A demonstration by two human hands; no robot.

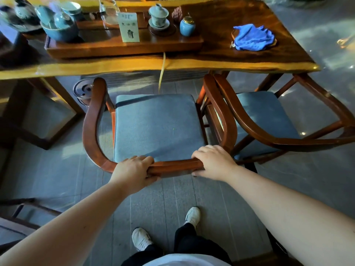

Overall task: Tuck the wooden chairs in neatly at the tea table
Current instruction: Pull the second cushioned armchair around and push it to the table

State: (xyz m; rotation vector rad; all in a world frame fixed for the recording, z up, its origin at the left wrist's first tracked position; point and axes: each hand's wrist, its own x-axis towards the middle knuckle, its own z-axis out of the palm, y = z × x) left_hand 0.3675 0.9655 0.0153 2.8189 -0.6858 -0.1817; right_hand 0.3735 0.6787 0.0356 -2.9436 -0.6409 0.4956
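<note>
A wooden chair (pixel 92 120) with a curved backrest and a blue-grey seat cushion stands in front of the tea table (pixel 211 62), its seat just short of the table's front edge. My left hand (pixel 134 169) and my right hand (pixel 213 163) both grip the chair's back rail, a hand's width apart. A second wooden chair (pixel 247 129) of the same kind stands right beside it, turned at an angle, with its armrest touching the first chair's armrest.
On the table sit a wooden tea tray (pixel 124 48) with cups, bowls and a card, a blue jar (pixel 187 26) and a blue cloth (pixel 252 37). A cord hangs off the table edge. A round pot (pixel 83 91) stands on the floor under the table. My feet are behind the chair.
</note>
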